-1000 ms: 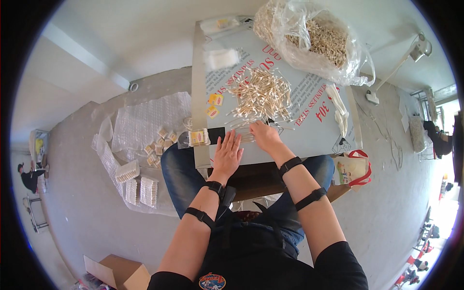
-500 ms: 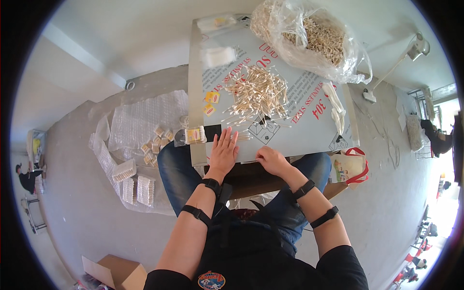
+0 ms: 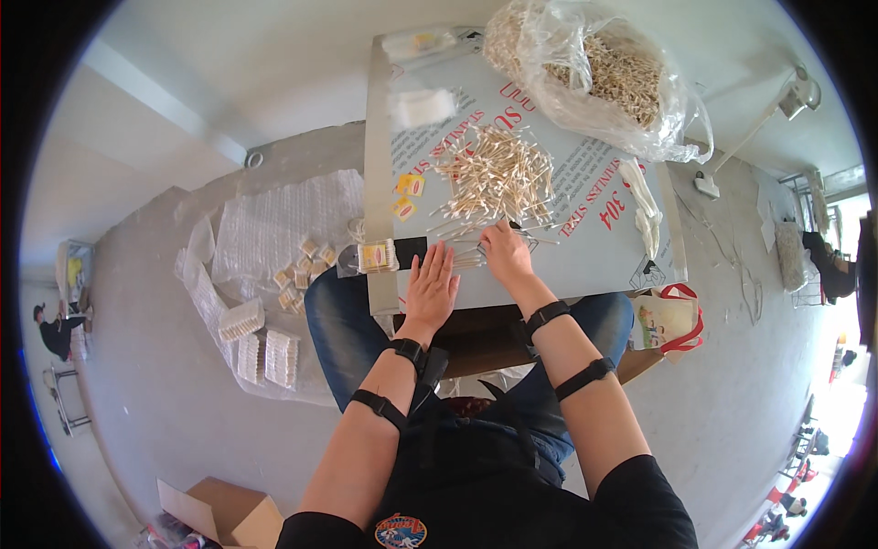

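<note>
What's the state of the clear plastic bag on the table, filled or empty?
Filled: the clear plastic bag holds a large heap of tan sticks.

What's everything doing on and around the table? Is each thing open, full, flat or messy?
Left hand: flat, palm down
Right hand: fingers bent; grip unclear
Loose cotton swabs: heaped, messy
Clear plastic bag: open, swabs inside
Swab pack: filled
Yellow cards: lying flat
Bubble wrap: spread out
Cardboard box: open
</note>
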Demonstrator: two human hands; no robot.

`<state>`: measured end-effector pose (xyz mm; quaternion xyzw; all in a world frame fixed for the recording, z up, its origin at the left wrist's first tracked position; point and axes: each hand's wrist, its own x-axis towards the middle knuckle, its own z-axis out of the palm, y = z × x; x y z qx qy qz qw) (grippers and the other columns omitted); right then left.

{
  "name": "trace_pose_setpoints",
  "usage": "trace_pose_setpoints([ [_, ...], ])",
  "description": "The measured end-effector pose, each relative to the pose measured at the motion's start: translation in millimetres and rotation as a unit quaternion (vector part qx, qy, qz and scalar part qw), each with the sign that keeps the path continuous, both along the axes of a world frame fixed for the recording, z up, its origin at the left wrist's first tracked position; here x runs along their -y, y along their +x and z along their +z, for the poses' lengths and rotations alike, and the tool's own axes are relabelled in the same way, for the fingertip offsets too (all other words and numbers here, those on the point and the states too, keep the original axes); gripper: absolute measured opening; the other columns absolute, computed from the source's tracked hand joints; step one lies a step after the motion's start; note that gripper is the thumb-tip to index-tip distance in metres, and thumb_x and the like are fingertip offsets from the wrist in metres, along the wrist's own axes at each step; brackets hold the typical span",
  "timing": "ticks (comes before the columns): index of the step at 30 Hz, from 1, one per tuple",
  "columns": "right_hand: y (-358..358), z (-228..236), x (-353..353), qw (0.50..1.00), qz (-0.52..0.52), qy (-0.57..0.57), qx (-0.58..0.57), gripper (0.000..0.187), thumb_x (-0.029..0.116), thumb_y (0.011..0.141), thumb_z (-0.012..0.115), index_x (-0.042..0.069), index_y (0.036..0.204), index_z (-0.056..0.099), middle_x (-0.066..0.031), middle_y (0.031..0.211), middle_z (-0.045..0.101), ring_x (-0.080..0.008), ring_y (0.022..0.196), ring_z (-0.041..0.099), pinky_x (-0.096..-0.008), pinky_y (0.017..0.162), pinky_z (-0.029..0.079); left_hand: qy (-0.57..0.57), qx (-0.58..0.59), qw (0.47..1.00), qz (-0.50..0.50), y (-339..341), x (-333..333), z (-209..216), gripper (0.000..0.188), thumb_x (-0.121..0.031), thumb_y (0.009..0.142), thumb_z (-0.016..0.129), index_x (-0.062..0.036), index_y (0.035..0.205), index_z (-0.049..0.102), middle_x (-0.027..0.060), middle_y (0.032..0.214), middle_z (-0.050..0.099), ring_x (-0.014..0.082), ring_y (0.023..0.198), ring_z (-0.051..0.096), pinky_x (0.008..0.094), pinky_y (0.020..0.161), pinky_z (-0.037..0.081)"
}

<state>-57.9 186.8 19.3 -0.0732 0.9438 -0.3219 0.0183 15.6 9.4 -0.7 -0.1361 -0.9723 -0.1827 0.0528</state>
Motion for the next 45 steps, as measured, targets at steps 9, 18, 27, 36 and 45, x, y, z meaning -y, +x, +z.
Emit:
trace_pose_setpoints([
  [9, 7.3, 7.2, 6.6, 0.999, 0.017, -0.021, 0.020, 0.013, 0.014, 0.089, 0.058, 0.012, 0.099, 0.064, -0.0094, 0.102, 0.060, -0.0328, 0.093, 0.062, -0.0440, 0.079, 0.051, -0.009, 0.001, 1.000, 0.006, 1.0, 1.6, 3.6, 0.056, -0.025, 0.095, 0.052, -0.0063, 0.146, 0.037, 0.0133, 0.154, 0.032, 0.0273, 0.142, 0.031, 0.0476, 0.117, 0.021],
  [18, -7.1, 7.3, 15.6, 0.998, 0.024, 0.050, -0.037, 0.007, 0.015, 0.087, 0.062, 0.011, 0.093, 0.063, -0.0079, 0.097, 0.060, -0.0316, 0.091, 0.062, -0.0436, 0.075, 0.051, -0.047, -0.003, 0.999, 0.015, 1.9, -2.7, 4.2, 0.056, -0.031, 0.096, 0.051, -0.0093, 0.146, 0.038, 0.0144, 0.155, 0.030, 0.0305, 0.142, 0.029, 0.0509, 0.116, 0.021],
  [27, 3.5, 16.1, 0.9, 1.000, 0.019, 0.012, -0.011, 0.010, 0.013, 0.085, 0.061, 0.012, 0.095, 0.063, -0.0087, 0.100, 0.059, -0.0317, 0.094, 0.062, -0.0437, 0.080, 0.051, -0.030, -0.018, 0.999, 0.017, 2.2, -0.8, 5.6, 0.056, -0.028, 0.094, 0.053, -0.0130, 0.146, 0.039, 0.0145, 0.153, 0.032, 0.0316, 0.141, 0.031, 0.0521, 0.115, 0.022],
  [36, -22.4, 13.2, -0.9, 0.995, 0.030, 0.083, -0.036, 0.006, 0.012, 0.086, 0.059, 0.010, 0.092, 0.062, -0.0096, 0.098, 0.057, -0.0316, 0.096, 0.061, -0.0440, 0.080, 0.051, -0.038, -0.018, 0.999, 0.011, 0.5, -3.8, 1.1, 0.057, -0.029, 0.095, 0.051, -0.0076, 0.146, 0.038, 0.0110, 0.154, 0.032, 0.0262, 0.141, 0.033, 0.0494, 0.116, 0.023],
  [45, 1.1, 11.7, -0.2, 0.987, 0.119, 0.091, -0.053, 0.006, 0.012, 0.086, 0.059, 0.010, 0.091, 0.061, -0.0080, 0.095, 0.057, -0.0305, 0.093, 0.062, -0.0427, 0.076, 0.052, -0.026, -0.031, 0.999, 0.016, 1.8, -2.1, 3.0, 0.057, -0.027, 0.093, 0.054, -0.0069, 0.145, 0.039, 0.0126, 0.153, 0.033, 0.0278, 0.140, 0.034, 0.0493, 0.115, 0.024],
])
